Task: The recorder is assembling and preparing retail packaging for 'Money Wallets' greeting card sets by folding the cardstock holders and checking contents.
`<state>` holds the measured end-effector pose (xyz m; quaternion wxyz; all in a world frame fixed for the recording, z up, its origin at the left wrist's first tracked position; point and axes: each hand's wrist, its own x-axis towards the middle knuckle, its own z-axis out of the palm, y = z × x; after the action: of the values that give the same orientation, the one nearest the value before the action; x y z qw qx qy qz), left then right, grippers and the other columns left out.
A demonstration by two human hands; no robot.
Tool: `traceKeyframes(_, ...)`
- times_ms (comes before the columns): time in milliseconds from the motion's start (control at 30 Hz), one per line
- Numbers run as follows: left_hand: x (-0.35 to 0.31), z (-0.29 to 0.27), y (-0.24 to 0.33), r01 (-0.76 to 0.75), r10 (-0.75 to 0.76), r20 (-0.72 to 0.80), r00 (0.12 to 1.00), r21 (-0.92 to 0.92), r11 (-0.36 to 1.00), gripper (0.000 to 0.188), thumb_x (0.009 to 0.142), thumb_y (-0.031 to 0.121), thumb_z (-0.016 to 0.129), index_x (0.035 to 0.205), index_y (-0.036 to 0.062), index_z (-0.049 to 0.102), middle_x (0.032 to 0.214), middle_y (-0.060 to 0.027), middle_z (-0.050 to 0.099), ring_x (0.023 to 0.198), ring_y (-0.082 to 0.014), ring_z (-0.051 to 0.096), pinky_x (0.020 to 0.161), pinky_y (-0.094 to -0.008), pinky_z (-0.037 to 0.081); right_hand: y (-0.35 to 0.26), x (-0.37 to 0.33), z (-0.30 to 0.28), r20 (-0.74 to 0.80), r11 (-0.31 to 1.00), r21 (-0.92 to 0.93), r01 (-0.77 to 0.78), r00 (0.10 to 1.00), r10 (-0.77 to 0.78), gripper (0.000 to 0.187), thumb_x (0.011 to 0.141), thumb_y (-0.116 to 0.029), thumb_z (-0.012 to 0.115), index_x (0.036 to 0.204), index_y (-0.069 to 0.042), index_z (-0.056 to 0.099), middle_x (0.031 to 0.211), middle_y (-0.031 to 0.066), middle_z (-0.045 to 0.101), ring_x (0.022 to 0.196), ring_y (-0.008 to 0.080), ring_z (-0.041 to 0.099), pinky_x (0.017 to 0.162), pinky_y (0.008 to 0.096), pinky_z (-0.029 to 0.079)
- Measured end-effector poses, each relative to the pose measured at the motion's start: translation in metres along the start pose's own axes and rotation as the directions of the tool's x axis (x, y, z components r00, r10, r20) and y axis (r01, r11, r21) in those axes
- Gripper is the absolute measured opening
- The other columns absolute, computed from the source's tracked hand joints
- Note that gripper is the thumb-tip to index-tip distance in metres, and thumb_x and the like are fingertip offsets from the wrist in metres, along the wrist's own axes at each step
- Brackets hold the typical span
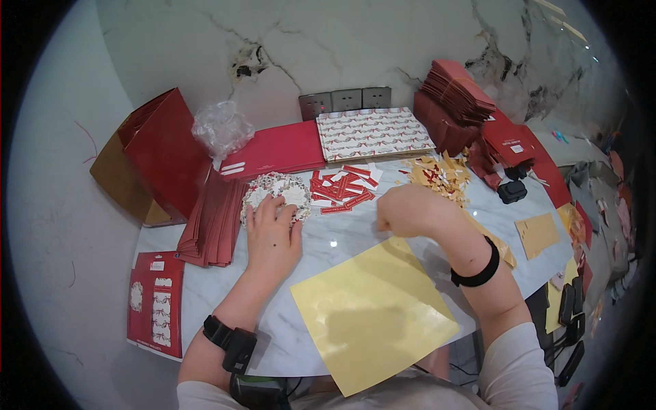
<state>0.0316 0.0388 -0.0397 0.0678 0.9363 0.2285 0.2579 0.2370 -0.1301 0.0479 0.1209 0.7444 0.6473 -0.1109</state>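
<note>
Stickers: round red-and-white lacy paper sticker pile (277, 191), thin, floppy, tear-prone; judged best lifted at an edge.
Left hand (273, 236): open, fingertips on the pile.
Right hand (408, 210): curled shut, contents hidden.

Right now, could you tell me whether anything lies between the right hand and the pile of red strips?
Nothing visible does. The right hand, closed in a fist, hovers just right of the red strips; only bare marble table shows between them.

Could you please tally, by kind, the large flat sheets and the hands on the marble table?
Yellow sheet: 1
Patterned sheet stack: 1
Flat red sheet: 1
Hands: 2, left hand on round stickers, right hand closed
Total: 5
</note>
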Motion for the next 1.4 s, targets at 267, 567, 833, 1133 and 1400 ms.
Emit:
traceKeyframes(267, 0.003, 0.007, 0.003, -0.275, 0.275, 0.005, 0.961, 0.021, 0.961, 0.033, 0.093, 0.017, 0.063, 0.125, 0.0121, 0.066, 0.139, -0.0103, 0.057, 0.145, -0.0332, 0.04, 0.121, -0.0646, 0.011, 0.024, -0.022, -0.012, -0.071, 0.969, 0.219, -0.113, 0.989, 0.131, 0.016, 0.077, -0.007, 0.068, 0.089, -0.005, 0.078, 0.093, 0.0146, 0.075, 0.088, 0.032, 0.072, 0.075, 0.0417, 0.056)
traceKeyframes(567, 0.0, 0.003, -0.002, -0.048, 0.049, -0.023, 0.999, 0.029, 0.998, 0.031, 0.091, 0.021, 0.066, 0.119, 0.0091, 0.069, 0.137, -0.0104, 0.059, 0.141, -0.0328, 0.044, 0.12, -0.064, 0.015, 0.031, -0.016, -0.004, -0.145, 0.933, -0.096, -0.346, 0.932, 0.331, 0.015, 0.078, -0.008, 0.069, 0.09, -0.009, 0.078, 0.093, 0.0165, 0.075, 0.088, 0.0337, 0.073, 0.074, 0.0421, 0.056)
traceKeyframes(833, 0.003, 0.004, -0.017, -0.051, 0.047, -0.082, 0.996, -0.055, 0.997, 0.028, 0.084, 0.004, 0.067, 0.111, 0.0086, 0.07, 0.127, -0.0075, 0.062, 0.139, -0.0318, 0.046, 0.121, -0.0617, 0.017, 0.025, -0.036, -0.027, -0.122, 0.965, 0.164, -0.202, 0.967, 0.223, 0.022, 0.078, -0.003, 0.073, 0.098, -0.008, 0.08, 0.09, 0.0089, 0.076, 0.088, 0.0274, 0.073, 0.076, 0.0393, 0.055)
traceKeyframes(1133, 0.002, 0.008, -0.001, -0.206, 0.205, 0.033, 0.978, 0.02, 0.978, 0.034, 0.094, 0.007, 0.059, 0.127, 0.0117, 0.066, 0.129, -0.0037, 0.064, 0.141, -0.0304, 0.044, 0.119, -0.0703, 0.0, 0.024, -0.002, -0.009, -0.014, 0.953, 0.067, -0.296, 0.955, 0.298, 0.024, 0.086, -0.017, 0.073, 0.109, -0.01, 0.077, 0.106, 0.0118, 0.074, 0.101, 0.0302, 0.069, 0.09, 0.0422, 0.054)
traceKeyframes(1400, 0.004, 0.01, 0.0, -0.269, 0.27, 0.106, 0.957, -0.025, 0.963, 0.04, 0.097, 0.011, 0.058, 0.137, 0.0122, 0.061, 0.143, -0.0036, 0.061, 0.147, -0.0279, 0.039, 0.117, -0.0736, -0.004, 0.034, 0.033, 0.039, -0.265, 0.966, -0.031, -0.258, 0.934, 0.241, 0.051, 0.091, -0.01, 0.058, 0.141, -0.002, 0.053, 0.15, 0.0158, 0.05, 0.143, 0.0282, 0.044, 0.119, 0.0565, 0.03)
